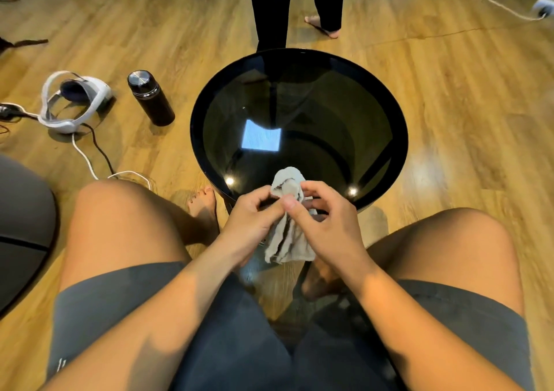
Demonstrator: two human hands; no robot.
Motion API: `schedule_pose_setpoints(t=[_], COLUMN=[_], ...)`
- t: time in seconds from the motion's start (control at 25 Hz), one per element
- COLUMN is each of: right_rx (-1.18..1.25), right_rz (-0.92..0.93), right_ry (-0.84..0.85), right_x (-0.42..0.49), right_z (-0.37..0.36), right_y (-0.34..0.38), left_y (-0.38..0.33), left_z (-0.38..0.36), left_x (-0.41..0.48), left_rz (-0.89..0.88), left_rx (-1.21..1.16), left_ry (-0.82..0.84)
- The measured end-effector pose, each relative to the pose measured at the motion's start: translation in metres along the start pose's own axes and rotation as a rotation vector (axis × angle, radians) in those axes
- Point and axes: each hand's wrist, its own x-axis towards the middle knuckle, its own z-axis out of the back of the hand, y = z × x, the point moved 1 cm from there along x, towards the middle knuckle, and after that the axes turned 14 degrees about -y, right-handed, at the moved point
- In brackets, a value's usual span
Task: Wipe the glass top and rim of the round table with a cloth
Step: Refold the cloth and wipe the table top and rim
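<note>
Round desk, black rim around a dark tinted glass top, stands on a wood-plank floor right in front of the seated person's bare knees. The glass is glossy: a bright square reflection sits near centre, with two small light spots by the near edge, and the desk's frame shows through it. Cloth, pale grey and crumpled, is at the near edge of the desk. Its top bunch shows over the glass and its lower part hangs down between the knees. Can't tell if it touches the glass. Left hand has its fingers curled and pinches the cloth from the left. Right hand does the same from the right, thumb pressed on the fabric at the middle, and the two hands are nearly touching. On the floor left of the desk a black bottle with a steel cap stands upright, well apart from the rim. Further left lies a white headset, with black and white cables trailing toward the person. A second person's legs in dark trousers, barefoot, stand just behind the far rim. A white cord and plug lie far right. A grey rounded cushion sits at the left edge.
</note>
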Motion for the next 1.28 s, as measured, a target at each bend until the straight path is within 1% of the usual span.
schedule_pose_setpoints(t=[0.08, 0.16, 0.28, 0.36, 0.44, 0.52, 0.6, 0.64, 0.72, 0.76, 0.84, 0.92, 1.0, 1.04, 1.12, 1.2, 1.28], right_rx=[0.122, 0.269, 0.481, 0.521, 0.438, 0.362, 0.345, 0.285, 0.006, -0.119, -0.264, -0.288, -0.195, -0.119, 0.012, 0.009, -0.046], right_rz=[-0.056, -0.155, -0.319, -0.368, -0.271, -0.142, -0.124, -0.085, 0.113, 0.19, 0.215, 0.233, 0.252, 0.225, 0.108, 0.049, 0.089], right_ry=[0.046, 0.083, 0.135, 0.158, 0.155, 0.205, 0.228, 0.191, 0.111, 0.113, 0.163, 0.143, 0.074, 0.054, 0.056, 0.044, 0.013], right_x=[0.0, 0.003, 0.009, 0.011, 0.012, 0.009, 0.005, 0.005, 0.003, 0.001, -0.006, -0.01, -0.006, -0.002, 0.004, 0.003, -0.002], right_z=[-0.001, 0.003, 0.013, 0.016, 0.017, 0.014, 0.01, 0.009, 0.006, 0.004, -0.003, -0.008, -0.007, -0.004, 0.002, 0.002, -0.001], right_y=[0.001, 0.001, -0.001, -0.003, -0.003, -0.001, 0.002, 0.001, -0.001, -0.001, 0.0, 0.0, -0.002, -0.004, -0.006, -0.005, -0.003], left_y=[0.001, 0.0, -0.003, -0.002, -0.002, -0.002, -0.003, -0.004, -0.005, -0.005, -0.005, -0.008, -0.012, -0.013, -0.014, -0.015, -0.017], left_z=[0.002, 0.003, 0.007, 0.008, 0.005, 0.003, 0.005, 0.005, 0.008, 0.009, 0.011, 0.011, 0.013, 0.014, 0.016, 0.015, 0.01], left_x=[0.002, 0.004, 0.011, 0.012, 0.009, 0.005, 0.006, 0.007, 0.01, 0.012, 0.013, 0.013, 0.013, 0.013, 0.013, 0.009, 0.003], left_rz=[-0.078, -0.096, -0.033, 0.002, 0.096, 0.175, 0.201, 0.222, 0.313, 0.356, 0.396, 0.385, 0.352, 0.336, 0.313, 0.313, 0.304], left_rx=[0.065, 0.03, -0.069, -0.085, -0.205, -0.302, -0.326, -0.377, -0.554, -0.638, -0.706, -0.715, -0.719, -0.719, -0.722, -0.723, -0.648], left_ry=[-0.065, -0.086, -0.107, -0.106, -0.031, 0.069, 0.055, 0.021, -0.036, -0.046, -0.017, 0.038, 0.049, 0.037, 0.027, 0.082, 0.154])
